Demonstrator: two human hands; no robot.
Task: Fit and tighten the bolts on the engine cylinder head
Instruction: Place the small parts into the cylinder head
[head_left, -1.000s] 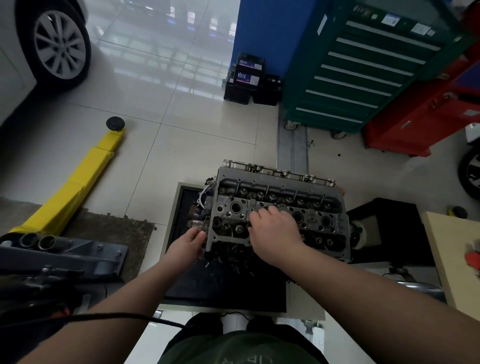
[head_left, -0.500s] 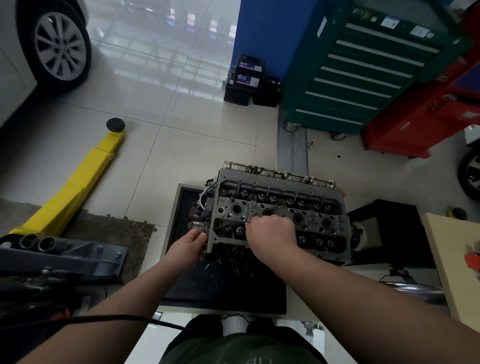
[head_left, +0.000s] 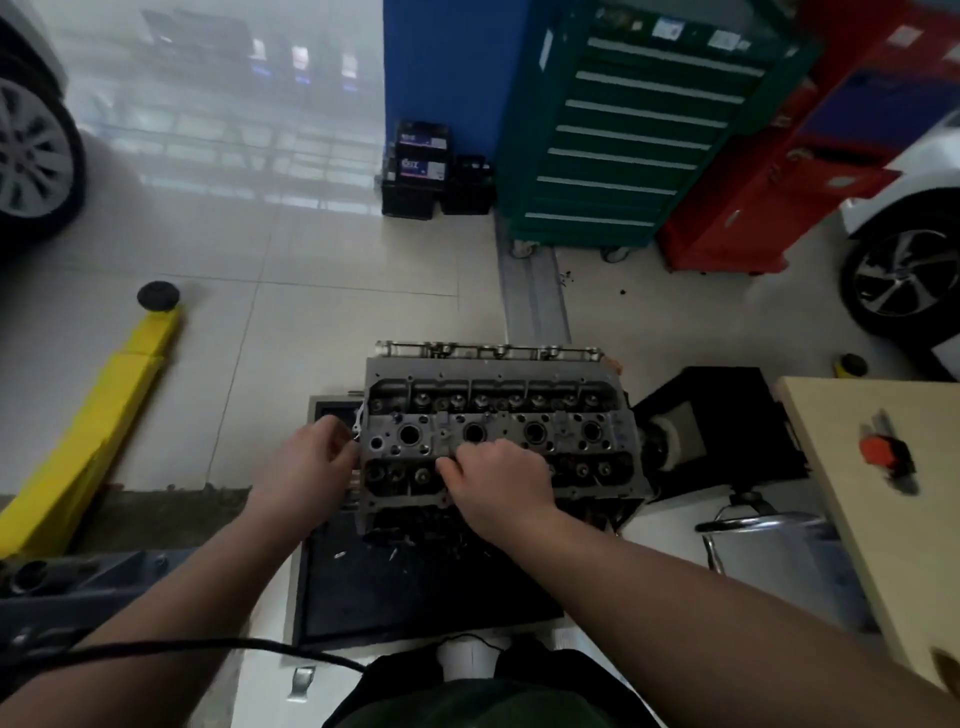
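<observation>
The cylinder head (head_left: 498, 431) is a grey metal block that lies flat with its top face up, over a dark tray. Four big round holes stand in a row along its middle, with rows of smaller holes on both sides. The picture is too blurred to show single bolts.

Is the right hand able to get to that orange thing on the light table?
Probably yes, with a stretch. The right hand rests on the cylinder head, and nothing lies between it and the orange thing on the table.
</observation>
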